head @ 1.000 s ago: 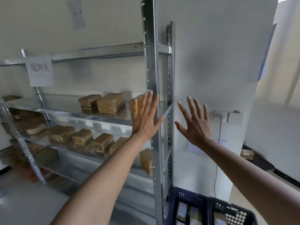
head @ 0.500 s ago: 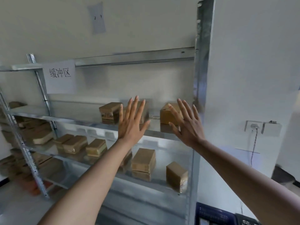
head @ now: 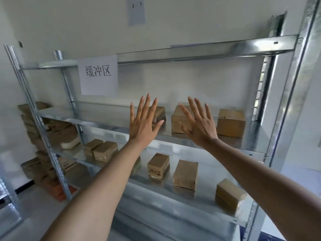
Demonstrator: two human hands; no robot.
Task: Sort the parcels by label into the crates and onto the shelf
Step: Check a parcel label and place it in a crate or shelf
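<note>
A metal shelf unit point(head: 199, 141) fills the view, with brown taped parcels on two levels. On the upper level stand three parcels; the rightmost parcel point(head: 231, 123) is fully visible, the other two sit partly behind my hands. My left hand point(head: 143, 125) and my right hand point(head: 199, 126) are both raised in front of that level, fingers straight and spread, holding nothing. Several parcels lie on the lower level, among them one with writing point(head: 158, 165) and one at the right end point(head: 229, 194).
A paper sign with three characters point(head: 99, 75) hangs from the top rail. Another sheet point(head: 136, 10) is stuck on the wall above. More parcels are stacked behind the unit's left end point(head: 52, 129). A dark blue crate corner point(head: 271, 237) shows at bottom right.
The view has swung left and closer to the shelf, so the crates have nearly left the frame. Both hands stay raised and spread, now in front of the upper level's parcels.
</note>
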